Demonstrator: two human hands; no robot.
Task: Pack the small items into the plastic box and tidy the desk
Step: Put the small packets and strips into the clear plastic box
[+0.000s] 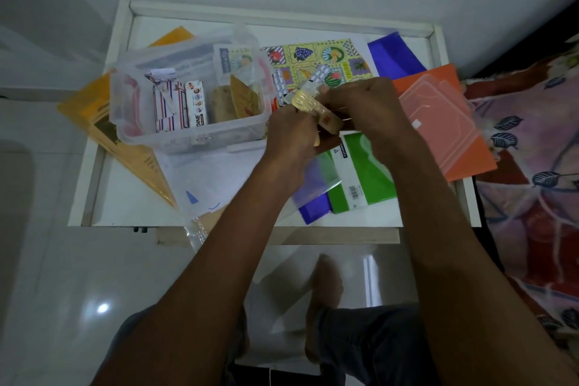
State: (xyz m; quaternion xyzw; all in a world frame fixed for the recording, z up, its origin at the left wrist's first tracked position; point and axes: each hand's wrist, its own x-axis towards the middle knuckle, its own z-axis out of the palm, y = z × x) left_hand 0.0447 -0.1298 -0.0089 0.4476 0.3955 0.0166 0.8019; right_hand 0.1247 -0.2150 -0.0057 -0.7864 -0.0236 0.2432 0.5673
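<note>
I hold a small bundle of gold and silver foil blister strips (308, 103) between my left hand (289, 138) and right hand (360, 110), fingers curled round them, just beside the clear plastic box (188, 135) on the surface. They look light, thin, bendy and slick, so I judge gripping the edges flat is safest.

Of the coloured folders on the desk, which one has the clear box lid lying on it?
The orange folder at the right edge: the clear lid rests on it. The green, blue and yellow folders carry no lid.

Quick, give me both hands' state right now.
Left hand: fingers curled round the gold blister strips.
Right hand: fingers pinch the same strips from the other side.
</note>
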